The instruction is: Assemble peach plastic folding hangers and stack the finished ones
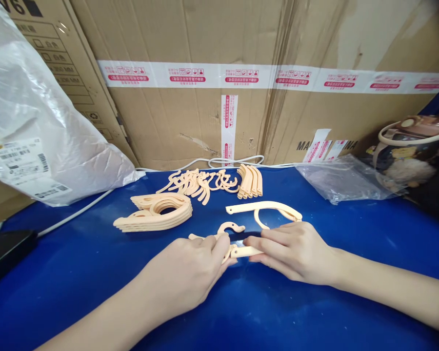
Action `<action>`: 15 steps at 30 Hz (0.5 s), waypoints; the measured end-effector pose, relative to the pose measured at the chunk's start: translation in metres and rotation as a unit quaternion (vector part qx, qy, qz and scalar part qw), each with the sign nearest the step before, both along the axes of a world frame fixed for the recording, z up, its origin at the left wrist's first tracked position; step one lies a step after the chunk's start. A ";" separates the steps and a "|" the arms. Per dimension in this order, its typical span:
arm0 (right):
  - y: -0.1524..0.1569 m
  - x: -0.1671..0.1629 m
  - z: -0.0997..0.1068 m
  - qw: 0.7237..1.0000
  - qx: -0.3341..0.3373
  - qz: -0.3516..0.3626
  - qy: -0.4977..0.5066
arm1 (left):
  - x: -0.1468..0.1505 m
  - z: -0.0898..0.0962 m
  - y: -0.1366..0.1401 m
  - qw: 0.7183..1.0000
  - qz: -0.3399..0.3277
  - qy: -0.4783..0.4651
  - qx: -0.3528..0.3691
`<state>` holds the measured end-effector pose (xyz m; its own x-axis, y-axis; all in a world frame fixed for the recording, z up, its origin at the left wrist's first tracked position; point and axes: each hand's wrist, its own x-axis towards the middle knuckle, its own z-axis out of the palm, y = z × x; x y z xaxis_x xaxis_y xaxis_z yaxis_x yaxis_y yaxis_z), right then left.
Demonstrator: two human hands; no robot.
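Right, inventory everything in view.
Cardboard boxes: at least two, brown, behind
Printed tape: several, white-red, on cardboard
Plastic mailer: one, white, left
Dark object: one, black, left edge
Cable: at least one, white, left
Clear bag: one, transparent, right rear
Mixed belongings: several, brown-black, far right
Table: one, blue, beneath
Hook pile: many, beige, rear centre
Short curved pieces: several, beige, beside hooks
Stacked pieces: several, beige, centre-left
Long curved piece: one, beige, centre-right
Hook piece: one, beige, front centre
Straight piece: one, beige, front centre
Left hand: one, bare, gripping hook piece
Right hand: one, bare, gripping straight piece
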<state>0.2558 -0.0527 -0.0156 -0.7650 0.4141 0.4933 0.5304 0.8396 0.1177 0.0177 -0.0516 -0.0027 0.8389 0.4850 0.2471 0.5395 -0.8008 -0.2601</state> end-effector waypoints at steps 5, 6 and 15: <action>-0.002 -0.002 0.003 0.997 -0.078 -0.008 0.008 | 0.000 0.000 0.001 0.997 -0.012 0.024 0.071; -0.003 -0.002 0.004 0.996 -0.090 -0.009 0.012 | 0.000 0.000 0.000 0.996 -0.011 0.028 0.084; -0.006 -0.002 0.010 0.986 -0.165 -0.006 0.030 | -0.001 0.001 -0.004 0.991 -0.018 -0.037 0.125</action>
<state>0.2540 -0.0586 -0.0054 -0.7325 0.5685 0.3745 0.5378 0.8205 -0.1935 0.0171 -0.0558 -0.0019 0.8295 0.3714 0.4170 0.5370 -0.7354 -0.4132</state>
